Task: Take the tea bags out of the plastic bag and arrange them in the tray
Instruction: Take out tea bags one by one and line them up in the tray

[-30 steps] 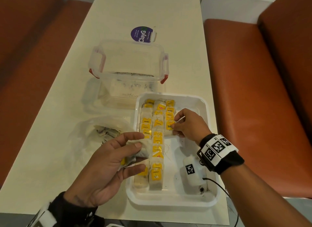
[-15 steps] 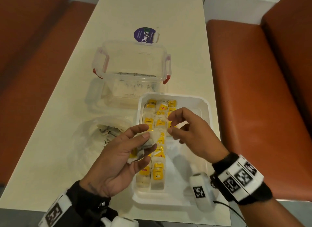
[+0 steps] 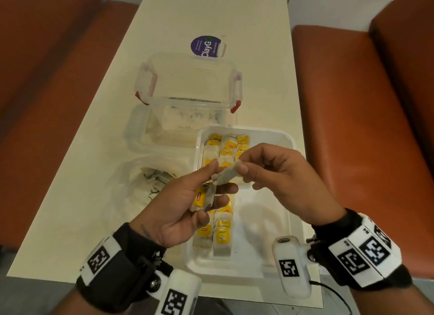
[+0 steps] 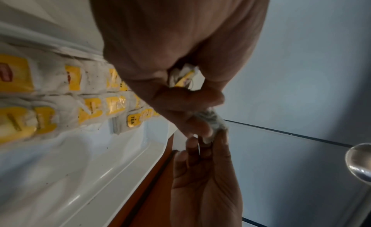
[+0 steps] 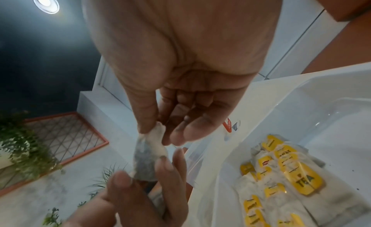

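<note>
White paper, one tea bag is pinched by the right hand at centre frame, above the tray. The left hand grips more tea bags. Rows of bags fill the tray's left side. The plastic bag lies at middle left.

both hands cover the middle of the tea-bag rows in the tray, so the bags beneath cannot be counted. the left hand hides most of the small bunch of bags it holds. the plastic bag is clear and crumpled; its contents are too small to tell. print on the yellow tags is mostly blurred.
</note>
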`<state>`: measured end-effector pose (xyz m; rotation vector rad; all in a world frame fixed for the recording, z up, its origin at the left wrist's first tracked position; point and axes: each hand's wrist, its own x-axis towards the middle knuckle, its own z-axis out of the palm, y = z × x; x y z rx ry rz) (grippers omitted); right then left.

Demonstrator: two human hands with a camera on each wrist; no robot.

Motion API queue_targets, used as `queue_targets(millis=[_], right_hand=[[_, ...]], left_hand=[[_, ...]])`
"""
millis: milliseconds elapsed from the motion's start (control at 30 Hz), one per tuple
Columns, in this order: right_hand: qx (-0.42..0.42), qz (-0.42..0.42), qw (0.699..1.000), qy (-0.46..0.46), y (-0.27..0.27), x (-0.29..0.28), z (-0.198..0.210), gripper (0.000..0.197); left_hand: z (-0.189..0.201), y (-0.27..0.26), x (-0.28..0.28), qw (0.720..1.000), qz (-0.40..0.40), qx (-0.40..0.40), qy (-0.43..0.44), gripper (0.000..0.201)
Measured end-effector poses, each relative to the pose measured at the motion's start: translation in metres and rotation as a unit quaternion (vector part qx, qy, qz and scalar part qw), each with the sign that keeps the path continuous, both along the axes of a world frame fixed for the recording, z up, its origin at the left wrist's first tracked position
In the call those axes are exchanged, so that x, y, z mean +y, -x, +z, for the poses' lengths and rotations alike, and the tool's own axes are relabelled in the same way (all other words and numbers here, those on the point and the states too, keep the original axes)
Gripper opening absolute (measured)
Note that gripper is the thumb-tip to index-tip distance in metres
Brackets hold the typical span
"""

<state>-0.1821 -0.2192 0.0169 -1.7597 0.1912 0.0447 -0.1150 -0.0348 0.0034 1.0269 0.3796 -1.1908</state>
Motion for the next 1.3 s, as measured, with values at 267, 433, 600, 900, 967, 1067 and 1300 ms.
queue_targets(millis=[267, 433, 600, 900, 967, 1067, 1300], right_hand=[[0.03, -0.024, 0.999, -0.028, -0.004, -0.004, 0.0, 0.02], [0.037, -0.013, 0.999, 0.001, -0.007, -0.006, 0.002, 0.022], [0.039, -0.012, 0.998, 0.047, -0.009, -0.01, 0.003, 0.023], [0.066, 0.01, 0.989, 0.131, -0.017, -0.019, -0.007, 0.006], [0.056, -0.011, 0.983, 0.173, -0.02, -0.023, -0.01, 0.006], [0.075, -0.009, 0.963, 0.257, -0.024, -0.03, -0.022, 0.009], [0.217, 0.121, 0.913, 0.323, -0.027, -0.024, -0.059, 0.008]], left_hand=[[0.001, 0.008, 0.003, 0.98, -0.031, -0.196, -0.013, 0.038], [-0.007, 0.011, -0.004, 0.948, -0.07, -0.307, -0.045, 0.017], [-0.013, 0.012, -0.007, 0.939, -0.067, -0.332, -0.069, 0.012], [-0.013, 0.017, -0.001, 0.938, -0.066, -0.318, -0.122, 0.029], [-0.009, 0.019, 0.005, 0.938, -0.067, -0.316, -0.124, 0.033], [-0.005, 0.021, 0.019, 0.944, -0.052, -0.302, -0.124, 0.028], [-0.005, 0.03, 0.045, 0.953, -0.054, -0.274, -0.12, 0.032]])
